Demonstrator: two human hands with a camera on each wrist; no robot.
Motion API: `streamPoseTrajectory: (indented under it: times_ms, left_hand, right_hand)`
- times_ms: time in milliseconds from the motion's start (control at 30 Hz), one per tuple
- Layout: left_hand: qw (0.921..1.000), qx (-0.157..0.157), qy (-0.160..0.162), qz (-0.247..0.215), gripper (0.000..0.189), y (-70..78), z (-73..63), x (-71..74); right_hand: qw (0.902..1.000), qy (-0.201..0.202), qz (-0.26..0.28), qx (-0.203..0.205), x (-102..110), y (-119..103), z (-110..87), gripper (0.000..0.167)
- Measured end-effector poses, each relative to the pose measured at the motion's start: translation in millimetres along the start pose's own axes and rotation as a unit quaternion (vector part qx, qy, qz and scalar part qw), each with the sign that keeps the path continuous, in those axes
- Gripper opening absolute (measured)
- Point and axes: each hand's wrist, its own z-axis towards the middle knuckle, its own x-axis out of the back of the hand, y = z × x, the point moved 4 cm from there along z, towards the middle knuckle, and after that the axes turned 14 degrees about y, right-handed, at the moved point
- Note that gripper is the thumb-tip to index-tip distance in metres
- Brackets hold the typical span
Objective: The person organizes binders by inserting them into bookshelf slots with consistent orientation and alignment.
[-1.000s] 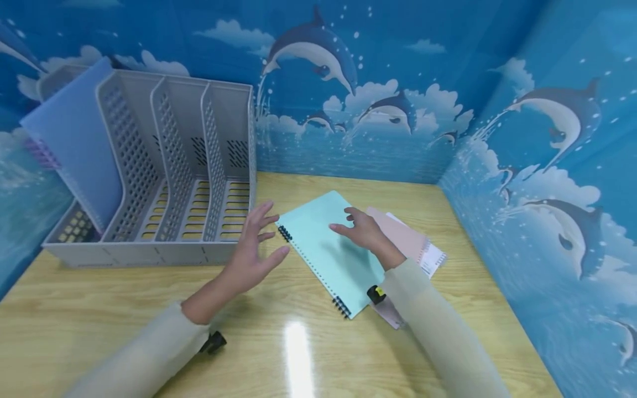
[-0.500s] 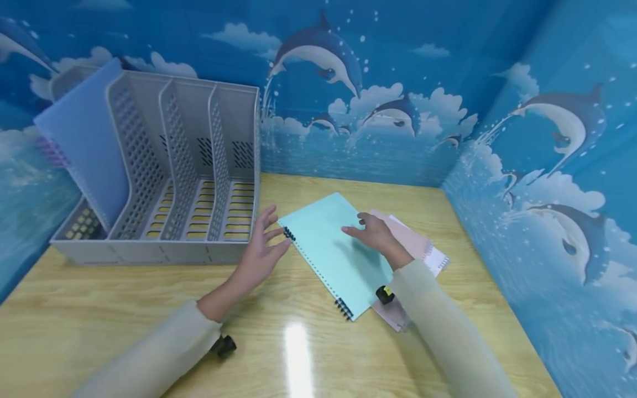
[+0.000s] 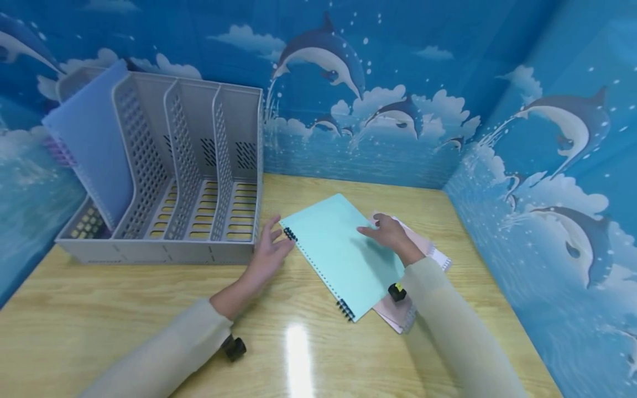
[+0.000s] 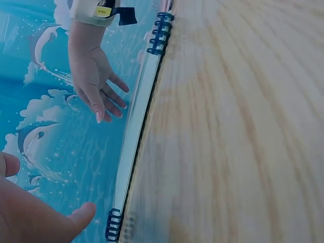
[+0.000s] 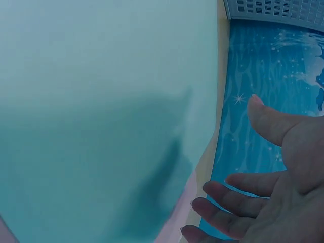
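A mint-green spiral notebook (image 3: 338, 254) lies slanted on the wooden table, with black coils along its left edge. My left hand (image 3: 269, 257) hovers by the notebook's upper left corner, fingers apart and nothing in them. Over the notebook's right edge is my right hand (image 3: 392, 236), its thumb stretched across the cover and its fingers loosely bent. In the right wrist view that hand (image 5: 268, 187) is empty beside the notebook's edge. Part of a pink notebook (image 3: 396, 310) shows from underneath the green one, mostly hidden.
A grey file rack (image 3: 164, 251) with upright dividers stands at the back left. One of its slots holds a tilted blue notebook (image 3: 94, 143). A white spiral-bound pad (image 3: 440, 258) pokes out on the right. Dolphin-print curtains (image 3: 348, 149) border the table's back and right side.
My left hand has come closer to the notebook's coiled edge. The right hand has shifted rightward to the notebook's right edge. The view has swung slightly left; the notebook stays in place.
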Motion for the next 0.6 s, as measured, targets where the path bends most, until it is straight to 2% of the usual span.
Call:
streamPoseTrajectory:
  times_ms: [133,267,467,600]
  left_hand:
    - [0.9995,0.031,-0.001,0.003,0.074,-2.3,-1.9,-4.0]
    - [0.9975,0.07,-0.004,-0.013,0.072,-4.4,-3.5,-7.8]
    - [0.9851,0.155,-0.012,-0.074,0.072,-9.2,-5.4,-10.1]
    - [0.979,0.178,-0.011,-0.099,0.071,-9.3,-5.2,-10.2]
  right_hand:
    - [0.9999,-0.003,0.002,-0.011,2.7,7.9,3.1,0.081]
    - [0.9996,-0.007,0.018,-0.02,5.1,15.0,6.7,0.083]
    - [0.9963,-0.017,0.056,-0.064,8.0,25.4,14.5,0.079]
    - [0.9951,-0.018,0.058,-0.078,11.2,29.8,20.3,0.072]
